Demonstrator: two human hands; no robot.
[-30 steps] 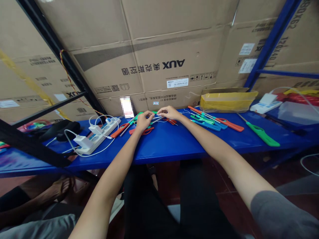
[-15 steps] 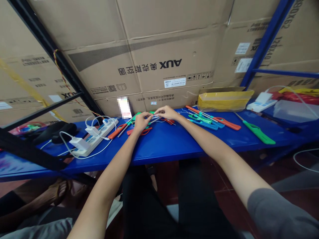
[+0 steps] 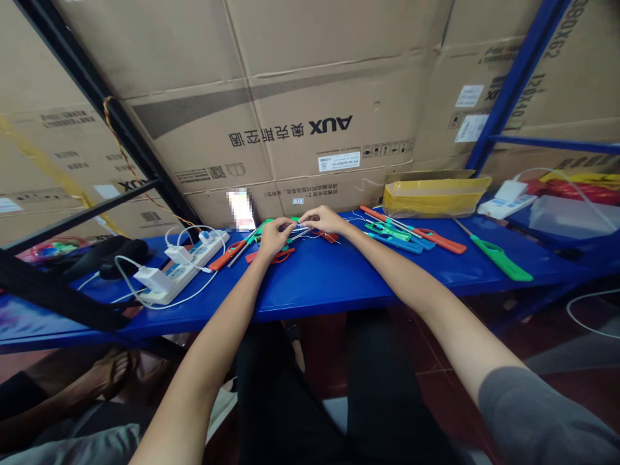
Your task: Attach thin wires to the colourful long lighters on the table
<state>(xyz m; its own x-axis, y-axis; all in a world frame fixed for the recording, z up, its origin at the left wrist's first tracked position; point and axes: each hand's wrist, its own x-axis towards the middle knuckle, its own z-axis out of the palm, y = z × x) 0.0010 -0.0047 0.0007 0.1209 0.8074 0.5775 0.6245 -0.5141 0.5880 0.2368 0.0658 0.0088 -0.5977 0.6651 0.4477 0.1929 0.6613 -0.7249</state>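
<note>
My left hand [image 3: 274,237] and my right hand [image 3: 323,220] meet over the blue table, fingertips pinched almost together. Between them is something small and pale, too small to make out. Thin white wires [image 3: 330,237] trail by the right fingertips. Below my left hand lies a red lighter handle [image 3: 279,256]. An orange long-necked lighter [image 3: 227,254] rests to its left, with green parts behind the hand. Right of my right hand, several long-necked lighters lie in a heap, among them an orange one [image 3: 445,243] and a blue one [image 3: 396,243].
A green long-necked lighter [image 3: 501,258] lies further right. Behind the heap stands an open yellow box [image 3: 436,197]. At left, a white power strip [image 3: 196,255] holds chargers and cables. A bright phone [image 3: 241,210] leans against the cardboard [image 3: 300,77]. Blue and black posts frame the table [image 3: 320,287].
The fingertips have drawn a little closer together, the left ones shifting slightly. The view has moved very slightly; the lighters lie as before.
</note>
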